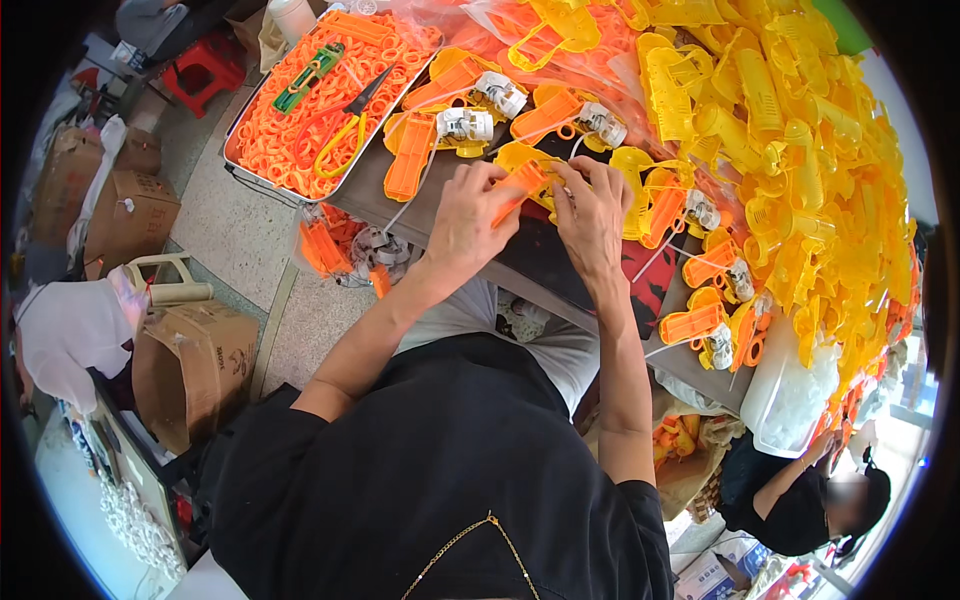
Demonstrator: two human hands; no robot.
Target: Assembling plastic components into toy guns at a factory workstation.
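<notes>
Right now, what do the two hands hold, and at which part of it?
Both hands share one orange plastic piece: the left hand pinches its lower left end, the right hand grips the upper right end.

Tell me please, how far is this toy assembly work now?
Done, it seems: several orange-and-yellow assemblies with white motors lie on the table. In hand: left hand and right hand hold one orange piece together. Left: a large heap of yellow shells and a tray of orange rings.
</notes>
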